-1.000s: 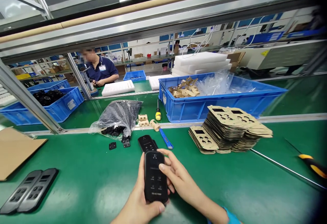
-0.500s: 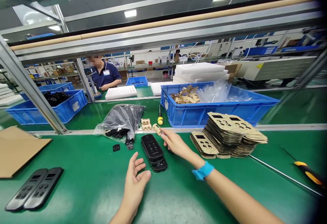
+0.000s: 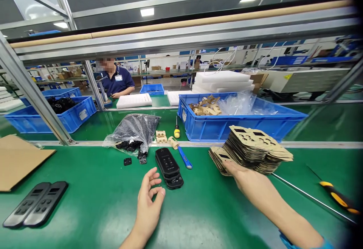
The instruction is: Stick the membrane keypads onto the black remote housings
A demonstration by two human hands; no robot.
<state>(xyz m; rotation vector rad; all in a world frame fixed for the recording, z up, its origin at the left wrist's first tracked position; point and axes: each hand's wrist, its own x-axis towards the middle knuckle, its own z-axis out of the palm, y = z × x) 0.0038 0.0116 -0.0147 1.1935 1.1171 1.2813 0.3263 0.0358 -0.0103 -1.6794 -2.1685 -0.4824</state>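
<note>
My right hand [image 3: 241, 173] is at the low front pile of tan cut-out sheets [image 3: 219, 152], one finger stretched over the top sheet; the other fingers are mostly hidden. My left hand [image 3: 150, 199] hovers over the bench, fingers curved and apart, with nothing in it. Just beyond it lies a small stack of black remote-shaped panels [image 3: 168, 165] with button holes. A slim blue-handled tool [image 3: 185, 157] rests beside them, its far end at a small tan piece [image 3: 172, 142]. A taller stack of tan sheets [image 3: 252, 147] stands behind my right hand.
A plastic bag of black parts [image 3: 134, 131] lies behind the panels, near a yellow screwdriver [image 3: 177, 131]. Blue bins [image 3: 227, 126] line the back. Two grey panels [image 3: 36, 203] lie left; a long metal rod [image 3: 312, 196] and another screwdriver [image 3: 337, 196] lie right. A co-worker [image 3: 117, 78] sits opposite.
My right hand has let go of the blue-handled tool and moved right to the tan sheets. My left hand has stayed nearly in place.
</note>
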